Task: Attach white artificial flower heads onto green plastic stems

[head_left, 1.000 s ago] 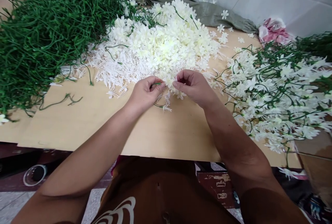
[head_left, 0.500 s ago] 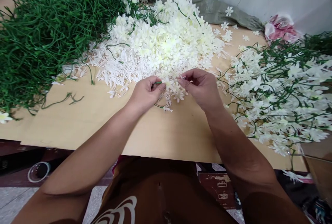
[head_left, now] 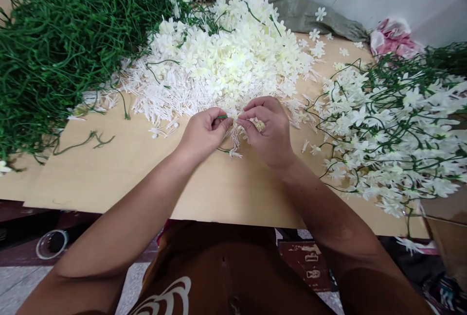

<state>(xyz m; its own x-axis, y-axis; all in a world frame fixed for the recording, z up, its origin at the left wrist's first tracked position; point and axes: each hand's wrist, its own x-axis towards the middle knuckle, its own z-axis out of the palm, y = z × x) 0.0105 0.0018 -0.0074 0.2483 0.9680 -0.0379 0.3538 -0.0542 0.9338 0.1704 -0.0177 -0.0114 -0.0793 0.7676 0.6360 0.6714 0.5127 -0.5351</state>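
Note:
My left hand [head_left: 207, 128] pinches a green artificial flower stem [head_left: 221, 117] between thumb and forefinger, its tip at the fingertips. Close against it, my right hand [head_left: 268, 128] is closed, thumb and fingers meeting at the stem's end; what they grip is too small to make out. White flower heads [head_left: 233, 60] lie heaped just beyond both hands. Thin white stamen pieces [head_left: 164, 94] spread along the near side of that heap. Below the fingertips, a small white-tipped stem end [head_left: 234, 153] rests on the cardboard [head_left: 219, 193].
A big pile of green stems [head_left: 73, 43] fills the left side. On the right lie many stems with white flowers [head_left: 394, 140]. Grey cloth [head_left: 306, 13] and a pink-and-white cloth [head_left: 392, 38] lie along the tiled wall. Two loose stems [head_left: 82, 142] sit at front left.
My right hand moved slightly right, away from the left fingertips, holding a tiny pale piece, then came back to the stem's end. My left hand has kept its pinch and place.

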